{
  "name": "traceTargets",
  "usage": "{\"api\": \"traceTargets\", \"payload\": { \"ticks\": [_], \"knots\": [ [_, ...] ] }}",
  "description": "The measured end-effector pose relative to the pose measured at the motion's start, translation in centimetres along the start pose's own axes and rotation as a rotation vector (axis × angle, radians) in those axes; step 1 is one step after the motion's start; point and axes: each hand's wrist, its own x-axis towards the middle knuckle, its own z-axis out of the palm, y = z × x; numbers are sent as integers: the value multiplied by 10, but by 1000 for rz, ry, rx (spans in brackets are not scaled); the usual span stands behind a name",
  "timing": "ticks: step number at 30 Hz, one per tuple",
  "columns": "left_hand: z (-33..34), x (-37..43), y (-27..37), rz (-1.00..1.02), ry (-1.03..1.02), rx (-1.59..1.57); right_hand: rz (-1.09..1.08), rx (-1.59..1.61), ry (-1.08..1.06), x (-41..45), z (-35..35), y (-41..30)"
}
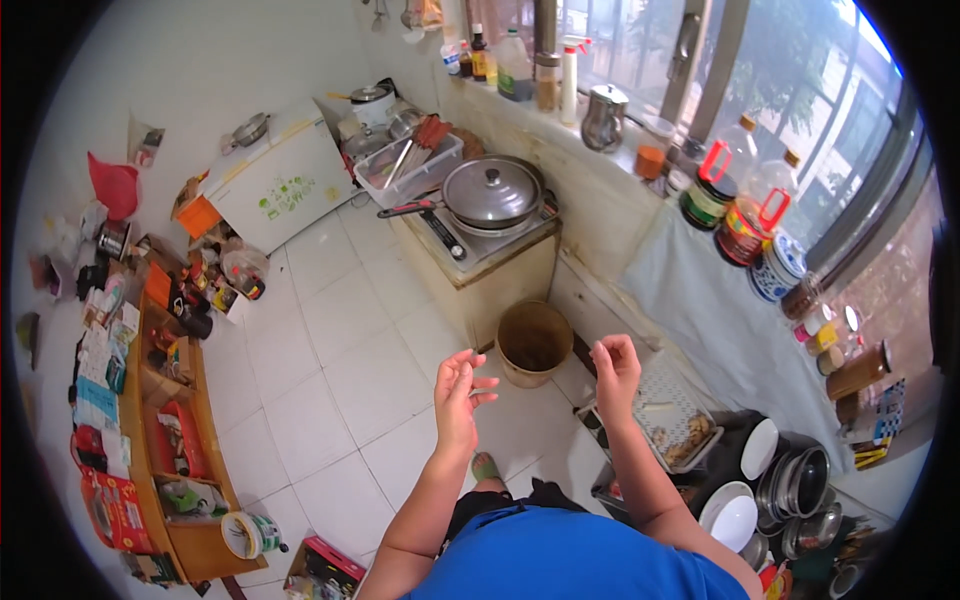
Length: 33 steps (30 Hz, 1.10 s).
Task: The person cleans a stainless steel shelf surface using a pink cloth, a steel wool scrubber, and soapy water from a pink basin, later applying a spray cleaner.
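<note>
Both forearms reach forward over the tiled floor. My left hand [459,397] is raised with its fingers loosely apart and nothing in it. To its right, my right hand [616,373] has its fingers curled towards the thumb; whether something small is between them cannot be made out. A round plastic bucket [534,345] stands on the floor just beyond and between the hands. Farther forward, a lidded frying pan [491,191] rests on a gas or electric hob [480,247], its black handle pointing left. Near my right forearm, a white perforated basket [671,397] holds what looks like ginger.
Bottles and jars line the windowsill [637,169] at the right. Bowls and metal pots [795,480] stand at the lower right. A wooden shelf unit [142,420] with packages is at the left; a white chest freezer [285,187] stands at the back.
</note>
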Motion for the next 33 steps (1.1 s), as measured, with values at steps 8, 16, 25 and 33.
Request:
{"api": "traceTargets", "payload": {
  "ticks": [8,16,25,33],
  "knots": [
    [-66,111,65,117,-5,21,-44,71,-32,111,147,19],
    [-89,236,96,160,-6,73,-345,-250,187,351,216,49],
    [-98,383,154,200,-134,224,-126,-1025,873,682,193,119],
    [-102,465,172,94,-358,266,9,-885,783,693,217,122]
  ]
}}
